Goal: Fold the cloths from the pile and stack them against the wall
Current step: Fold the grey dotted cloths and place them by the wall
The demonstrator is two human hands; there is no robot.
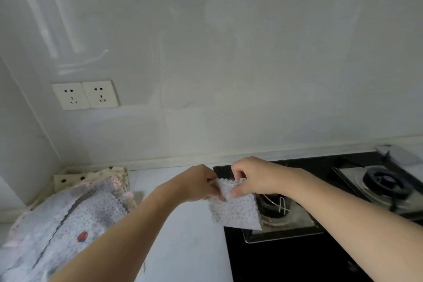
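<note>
Over the white desk (pixel 183 247) beside the hob (pixel 297 247), left hand (pixel 199 182) and right hand (pixel 251 178) pinch a dotted cloth (pixel 233 209) with closed fingers (pixel 234 194), hanging near the burner (pixel 274 207), where it might snag.

Both my forearms reach forward and converge, bare to past the wrist. My left hand (pixel 199 182) comes in from lower left, knuckles up, fingers curled and pinching the top left edge of the cloth (pixel 235 208). My right hand (pixel 248 176) comes in from the right, wrist bent slightly down, fingers curled over the cloth's top edge, thumb pressed on its near face. The two hands sit just beside each other, almost touching, held up off the surface
</note>
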